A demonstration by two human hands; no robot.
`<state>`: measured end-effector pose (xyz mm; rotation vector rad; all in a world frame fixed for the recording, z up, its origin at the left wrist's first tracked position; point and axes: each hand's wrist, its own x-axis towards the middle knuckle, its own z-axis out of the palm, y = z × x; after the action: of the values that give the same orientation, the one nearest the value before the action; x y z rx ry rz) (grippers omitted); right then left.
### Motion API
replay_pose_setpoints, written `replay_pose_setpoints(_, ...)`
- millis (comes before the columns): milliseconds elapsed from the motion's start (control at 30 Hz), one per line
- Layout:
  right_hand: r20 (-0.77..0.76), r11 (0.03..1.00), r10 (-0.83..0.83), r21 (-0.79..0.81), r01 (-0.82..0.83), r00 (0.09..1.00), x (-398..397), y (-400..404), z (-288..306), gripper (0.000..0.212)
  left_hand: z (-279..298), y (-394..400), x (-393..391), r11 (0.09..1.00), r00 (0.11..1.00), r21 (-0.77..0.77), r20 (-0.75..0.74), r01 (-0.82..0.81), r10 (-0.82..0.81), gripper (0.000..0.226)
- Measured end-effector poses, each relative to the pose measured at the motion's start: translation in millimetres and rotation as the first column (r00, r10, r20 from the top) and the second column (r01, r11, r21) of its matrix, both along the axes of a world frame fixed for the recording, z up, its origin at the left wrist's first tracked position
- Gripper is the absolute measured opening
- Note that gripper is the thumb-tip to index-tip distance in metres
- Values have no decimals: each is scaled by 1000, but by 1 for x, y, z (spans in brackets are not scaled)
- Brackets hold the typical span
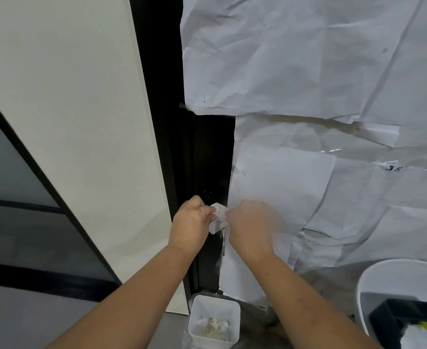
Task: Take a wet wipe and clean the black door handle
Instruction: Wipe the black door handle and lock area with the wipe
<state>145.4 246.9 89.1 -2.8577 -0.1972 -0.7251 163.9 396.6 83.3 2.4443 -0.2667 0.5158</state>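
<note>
Both the left hand (191, 217) and the right hand (249, 224) pinch one white wet wipe (218, 217) between them, in front of the black door (207, 159). The black handle is hard to make out in the dark. Crumpled paper sheets (308, 71) cover the door's right side, and a small white bin (215, 321) of used wipes stands below.

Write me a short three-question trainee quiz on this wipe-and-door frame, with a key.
1. True or false: only one hand touches the wet wipe.
2. What stands on the floor below the hands? A) small white bin holding crumpled wipes B) a broom C) a shoe
3. Fill in: the door's glass is covered with sheets of white ____.

Key
1. False: the left hand and right hand both pinch it in front of the black door frame.
2. A
3. paper
</note>
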Motion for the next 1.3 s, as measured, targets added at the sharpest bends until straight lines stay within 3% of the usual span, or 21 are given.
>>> replay_pose_setpoints(400, 30, 999, 47, 0, -47, 998, 3, -10, -7, 14, 0, -16, -12, 996, 995, -26, 35, -90, 91, 12)
replay_pose_setpoints(867, 9, 996, -86, -5, 86, 996, -5, 5, -8, 20, -1, -5, -9, 1000, 1000, -13, 3, 19, -18, 17)
replay_pose_setpoints(1133, 143, 988, -153, 13, 153, 978, -17, 3, -15, 16, -13, -2, -18, 997, 997, -38, 40, 72, -70, 17)
replay_pose_setpoints(1300, -16, 985, -121, 119, 122, 993, -43, -3, -57, 18, -47, -2, -40, 988, 991, -136, -102, 70, -84, 21)
